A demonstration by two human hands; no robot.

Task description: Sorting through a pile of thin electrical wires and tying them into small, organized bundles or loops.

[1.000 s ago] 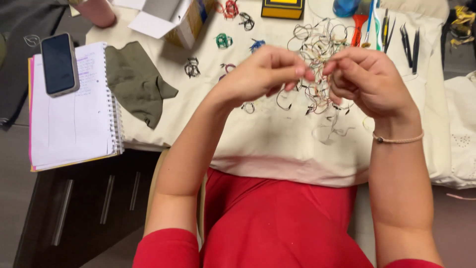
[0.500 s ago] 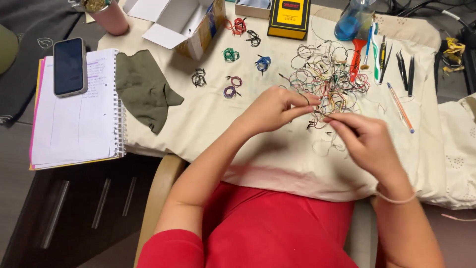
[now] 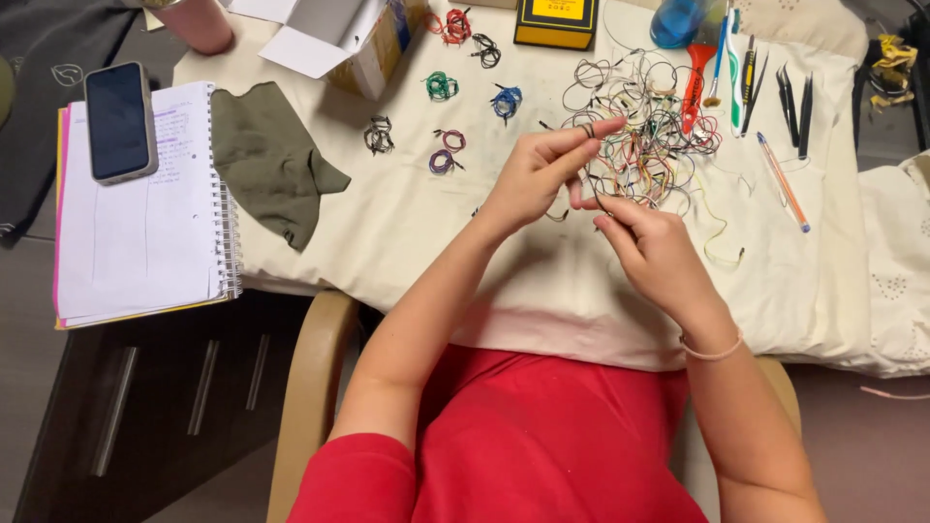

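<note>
Your right hand (image 3: 657, 254) pinches a thin dark wire (image 3: 593, 199) just before the tangled heap of multicoloured thin wires (image 3: 647, 136). Your left hand (image 3: 539, 174), touching the heap's near-left edge, holds the same wire looped round its forefinger. Left of the heap lie small coiled wire bundles (image 3: 444, 153).

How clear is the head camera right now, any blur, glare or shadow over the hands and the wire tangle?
Head view: sharp, no motion blur on the left hand or right hand. Lighting is soft and even; the forearms throw faint shadows on the cream cloth. The wire tangle is in focus, though single strands are too fine to trace. The phone screen is dark, without glare. Edges bend slightly from the wide lens.
</note>
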